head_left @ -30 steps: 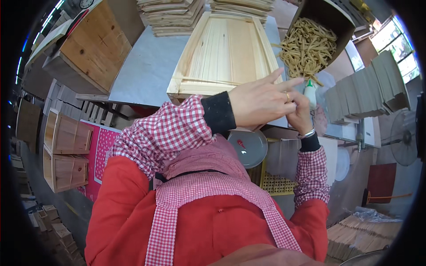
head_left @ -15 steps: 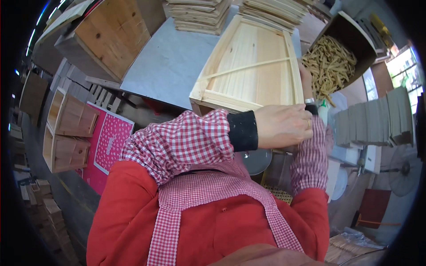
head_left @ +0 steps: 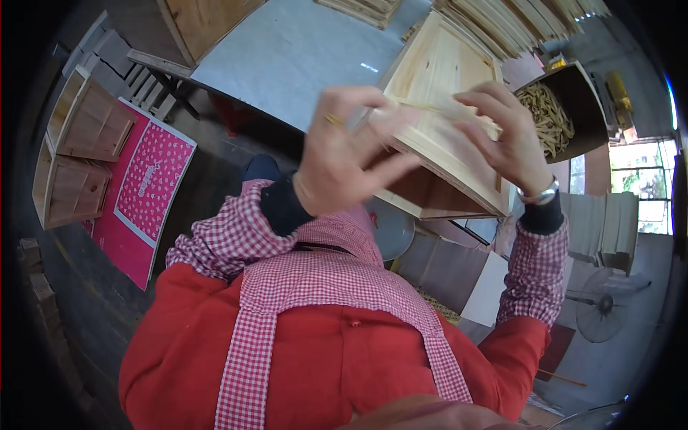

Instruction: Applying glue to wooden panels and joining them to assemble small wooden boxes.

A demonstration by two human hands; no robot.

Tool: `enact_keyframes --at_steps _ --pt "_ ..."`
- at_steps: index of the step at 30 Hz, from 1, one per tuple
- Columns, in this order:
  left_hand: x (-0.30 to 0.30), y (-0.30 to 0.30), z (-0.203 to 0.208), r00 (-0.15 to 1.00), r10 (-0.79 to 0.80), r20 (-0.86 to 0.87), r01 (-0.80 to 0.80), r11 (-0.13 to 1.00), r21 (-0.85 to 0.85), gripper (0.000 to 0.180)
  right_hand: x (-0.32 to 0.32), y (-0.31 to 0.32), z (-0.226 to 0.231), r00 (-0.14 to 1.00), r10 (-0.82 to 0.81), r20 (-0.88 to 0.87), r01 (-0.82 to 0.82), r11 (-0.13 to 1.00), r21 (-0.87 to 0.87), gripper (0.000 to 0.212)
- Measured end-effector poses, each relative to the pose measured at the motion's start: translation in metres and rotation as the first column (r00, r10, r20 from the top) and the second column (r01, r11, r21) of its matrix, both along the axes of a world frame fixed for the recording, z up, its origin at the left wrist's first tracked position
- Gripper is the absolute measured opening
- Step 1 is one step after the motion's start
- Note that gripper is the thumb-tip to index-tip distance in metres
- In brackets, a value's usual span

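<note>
Pale wooden box sits between two half-open hands

The pale wooden box (head_left: pixel 443 143) lies at the near edge of the tabletop (head_left: pixel 301 64), its dark hollow facing the person. The left hand (head_left: pixel 340 154) is over its near left corner, thumb and fingers spread; the right hand (head_left: pixel 512 136) is above its right side, fingers loosely curved. Both are partly open, but blur at the fingertips means I cannot tell whether either grips anything.

The hands hide part of the box's near end. Just beside its right side, a dark carton (head_left: pixel 591 107) of tan strips (head_left: pixel 548 118) is partly covered by the right hand. A stack of wooden panels (head_left: pixel 509 29) crowds the far side. Below the tabletop edge is a grey round seat (head_left: pixel 393 233). Farther right are a grey stack (head_left: pixel 598 222) and a fan (head_left: pixel 604 304); well to the left, a pink board (head_left: pixel 150 190) lies near wooden boxes (head_left: pixel 89 125).
</note>
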State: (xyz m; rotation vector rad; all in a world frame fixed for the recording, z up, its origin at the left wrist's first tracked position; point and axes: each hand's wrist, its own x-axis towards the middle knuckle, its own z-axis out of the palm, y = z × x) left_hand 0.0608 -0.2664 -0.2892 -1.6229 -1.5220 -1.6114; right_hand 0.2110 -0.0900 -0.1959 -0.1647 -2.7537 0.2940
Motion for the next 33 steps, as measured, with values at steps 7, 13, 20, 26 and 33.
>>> enact_keyframes --at_steps 7,13,20,26,33 --pt "-0.015 0.001 -0.024 0.948 -0.161 0.274 0.197 0.974 -0.108 0.040 -0.056 0.020 -0.005 0.936 0.208 0.284 -0.251 0.960 0.123 0.014" --pt "-0.015 0.004 -0.025 0.904 -0.263 0.337 0.309 0.947 -0.089 0.039 -0.068 0.098 -0.013 0.946 -0.267 0.183 0.236 0.956 0.175 0.012" --pt "-0.030 0.004 -0.030 0.902 -0.328 0.279 0.362 0.929 -0.079 0.034 -0.092 0.128 -0.009 0.980 -0.043 0.196 0.045 0.999 -0.006 0.020" --pt "-0.028 0.007 -0.029 0.866 -0.347 0.360 0.405 0.909 -0.098 0.035 -0.146 0.210 -0.041 0.971 -0.151 0.183 0.111 0.970 0.215 0.031" --pt "-0.030 0.005 -0.031 0.881 -0.347 0.323 0.398 0.911 -0.107 0.036 -0.177 0.242 -0.058 0.908 -0.070 0.412 -0.062 0.953 0.297 0.030"
